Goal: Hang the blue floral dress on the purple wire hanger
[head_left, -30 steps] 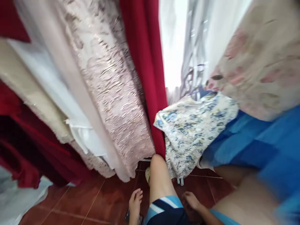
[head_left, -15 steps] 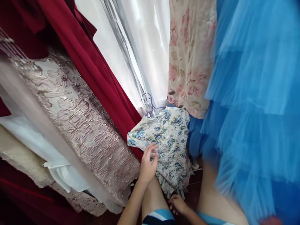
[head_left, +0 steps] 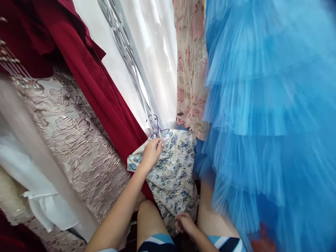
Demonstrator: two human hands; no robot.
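Note:
A short-sleeved white blouse with blue flowers (head_left: 172, 175) hangs low from a purple hanger (head_left: 158, 130), its lower part between my knees. At the neckline, just under the hanger, my left hand (head_left: 152, 152) has its fingers pinched together on the fabric. Lower down, my right hand (head_left: 185, 222) is beside the blouse's hem with its fingers curled in. Whether cloth is inside those fingers is hidden.
Dark red cloth (head_left: 105, 101) and a pinkish embossed brocade garment (head_left: 86, 150) hang at the left. Behind are a white curtain (head_left: 149, 52) and a grey metal stand (head_left: 126, 45). A beige floral dress (head_left: 190, 77) and a tiered blue tulle dress (head_left: 252, 105) hang at the right.
My left hand has moved up from the blouse's middle to its neckline and closed there. My right hand has come over the hem. The view has swung to the right.

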